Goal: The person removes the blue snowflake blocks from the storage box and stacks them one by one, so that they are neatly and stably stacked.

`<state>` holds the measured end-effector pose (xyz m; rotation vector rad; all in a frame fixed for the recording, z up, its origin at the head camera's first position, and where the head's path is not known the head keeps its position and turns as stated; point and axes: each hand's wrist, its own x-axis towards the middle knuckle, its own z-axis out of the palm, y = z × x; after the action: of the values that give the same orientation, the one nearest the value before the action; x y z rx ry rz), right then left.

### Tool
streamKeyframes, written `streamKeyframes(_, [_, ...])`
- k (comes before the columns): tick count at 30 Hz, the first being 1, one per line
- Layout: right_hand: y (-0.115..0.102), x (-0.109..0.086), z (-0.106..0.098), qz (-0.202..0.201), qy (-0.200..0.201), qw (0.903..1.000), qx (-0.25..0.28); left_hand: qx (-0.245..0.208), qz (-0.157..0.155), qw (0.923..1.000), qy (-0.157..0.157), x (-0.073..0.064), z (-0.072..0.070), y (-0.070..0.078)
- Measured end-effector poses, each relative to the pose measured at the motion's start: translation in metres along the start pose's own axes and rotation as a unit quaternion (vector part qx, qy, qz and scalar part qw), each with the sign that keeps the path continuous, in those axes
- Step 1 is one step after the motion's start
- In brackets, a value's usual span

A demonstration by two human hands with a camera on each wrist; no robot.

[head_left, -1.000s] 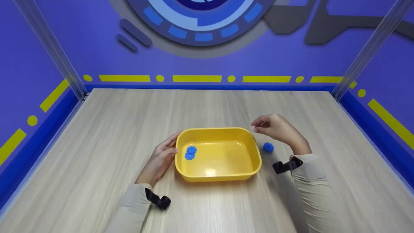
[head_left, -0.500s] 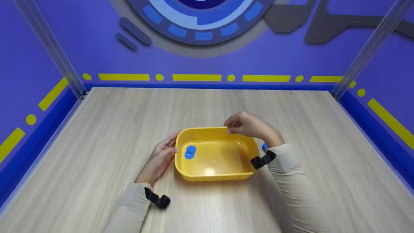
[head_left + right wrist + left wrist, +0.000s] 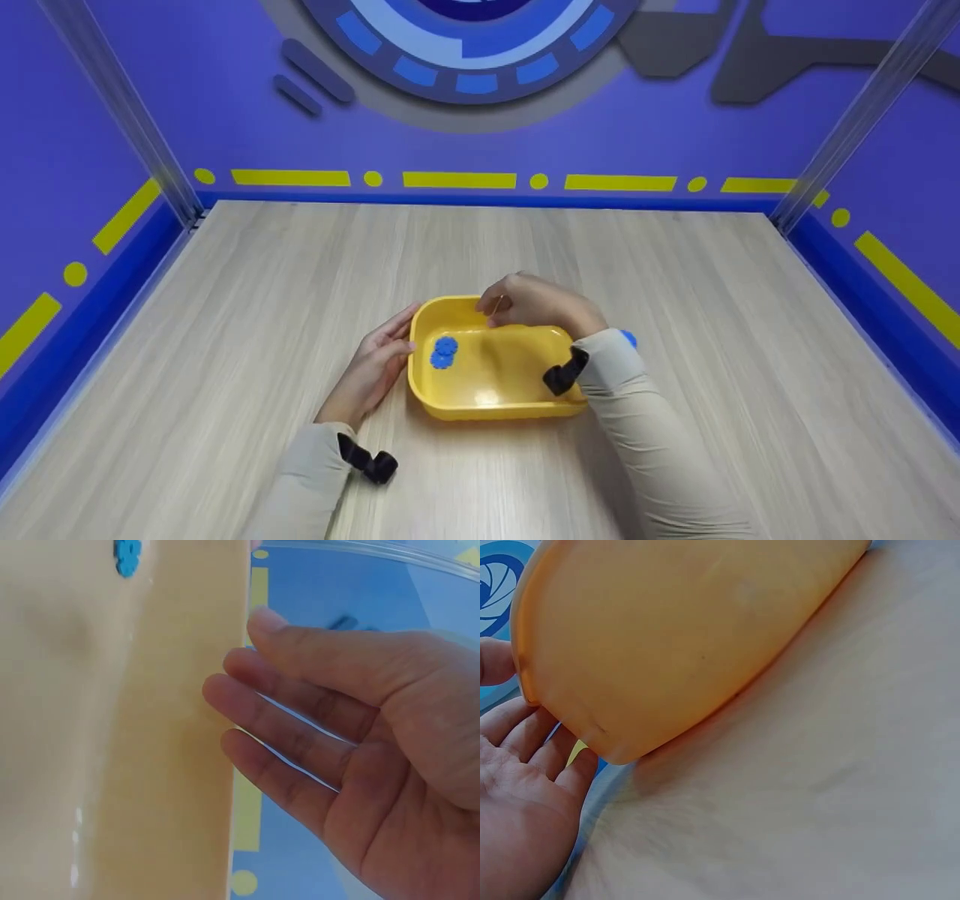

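A yellow plastic tub [image 3: 517,411] stands on the table, its open top facing up. My left hand [image 3: 369,367] grips its left end, thumb at the rim and fingers against the outer wall; the left wrist view shows these fingers [image 3: 551,746] on the outside. Two blue flower-shaped discs [image 3: 444,352] lie overlapping on the tub's floor at the left. Over the far side of the tub hovers my right hand [image 3: 536,301], fingers loosely bent. In the right wrist view its thumb and fingers [image 3: 292,750] hold nothing. A third blue disc [image 3: 630,339] peeks out behind the right sleeve.
Wood-grain table [image 3: 285,262] surrounds the tub. Blue-purple printed walls [image 3: 450,150] close off the back and both sides. Each wrist wears a black strap with a small camera [image 3: 381,466].
My right hand has moved left from beside the tub to above its far side, its sleeve now covering most of the third disc. The left hand and the tub have stayed put.
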<state>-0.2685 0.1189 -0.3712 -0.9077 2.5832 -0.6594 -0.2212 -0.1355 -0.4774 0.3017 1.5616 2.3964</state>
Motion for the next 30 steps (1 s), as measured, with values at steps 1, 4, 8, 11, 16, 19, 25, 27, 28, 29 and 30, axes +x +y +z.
streamKeyframes(1, [-0.001, 0.003, 0.002, 0.001, -0.008, 1.0, -0.003, 0.0, 0.0, 1.0, -0.001, 0.0, 0.0, 0.0])
streamKeyframes(4, [-0.005, 0.013, 0.01, 0.003, -0.031, 0.9995, -0.009, 0.002, -0.001, 1.0, 0.0, 0.0, -0.001, -0.001])
streamKeyframes(8, [-0.009, 0.025, 0.021, 0.009, -0.05, 0.9987, -0.006, 0.004, -0.004, 1.0, 0.001, -0.001, -0.001, -0.001])
streamKeyframes(11, [-0.011, 0.031, 0.029, 0.013, -0.056, 0.9983, -0.008, 0.004, -0.006, 1.0, -0.001, -0.001, -0.001, -0.002])
streamKeyframes(16, [-0.016, 0.039, 0.04, 0.01, -0.063, 0.9979, -0.016, 0.004, -0.009, 0.9999, -0.003, -0.001, -0.001, -0.001])
streamKeyframes(19, [-0.018, 0.042, 0.044, 0.012, -0.071, 0.9973, -0.015, 0.002, -0.011, 0.9999, 0.0, -0.001, 0.0, -0.001])
streamKeyframes(25, [-0.02, 0.047, 0.049, -0.006, -0.08, 0.9962, -0.033, 0.0, -0.011, 0.9999, 0.002, 0.0, 0.0, -0.001])
streamKeyframes(27, [-0.02, 0.048, 0.05, -0.006, -0.08, 0.996, -0.04, -0.001, -0.01, 1.0, 0.001, 0.001, 0.0, -0.001])
streamKeyframes(28, [-0.021, 0.048, 0.051, -0.005, -0.079, 0.9959, -0.044, 0.0, -0.009, 1.0, 0.0, 0.001, 0.0, -0.001])
streamKeyframes(29, [-0.021, 0.049, 0.051, -0.004, -0.079, 0.9957, -0.048, 0.0, -0.009, 1.0, 0.002, 0.001, -0.001, -0.001])
streamKeyframes(30, [-0.022, 0.049, 0.052, -0.004, -0.078, 0.9955, -0.053, 0.001, -0.008, 1.0, 0.001, 0.0, -0.001, 0.0])
